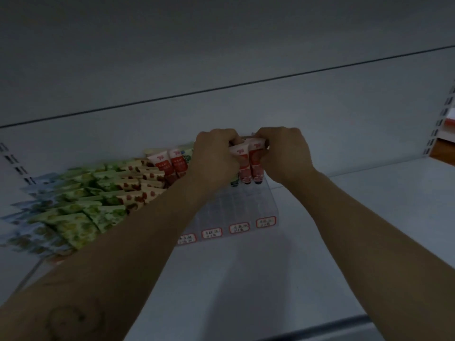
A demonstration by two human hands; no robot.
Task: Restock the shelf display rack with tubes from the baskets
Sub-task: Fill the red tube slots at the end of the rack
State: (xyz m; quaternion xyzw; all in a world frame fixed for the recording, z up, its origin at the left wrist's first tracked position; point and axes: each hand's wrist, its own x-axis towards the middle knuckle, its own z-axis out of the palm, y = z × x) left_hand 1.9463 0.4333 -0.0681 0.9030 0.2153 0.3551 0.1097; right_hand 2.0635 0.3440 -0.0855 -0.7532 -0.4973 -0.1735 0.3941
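A clear plastic display rack [248,205] with price labels along its front sits on the white shelf [369,217]. Two red-and-white tubes [250,166] stand upright at the rack's back right. My left hand [214,158] and my right hand [285,153] curl around their upper ends from either side. Two more red tubes [172,166] stand to the left of my left hand. Rows of green and strawberry-print tubes [108,195] fill the rack's left lanes. A green tube [234,179] peeks out under my left hand.
The rack's right front lanes hold nothing. The shelf's back panel [221,57] rises just behind the rack. A slotted upright [440,114] and an orange item [443,151] stand at the far right. The shelf's front edge [344,323] runs below my forearms.
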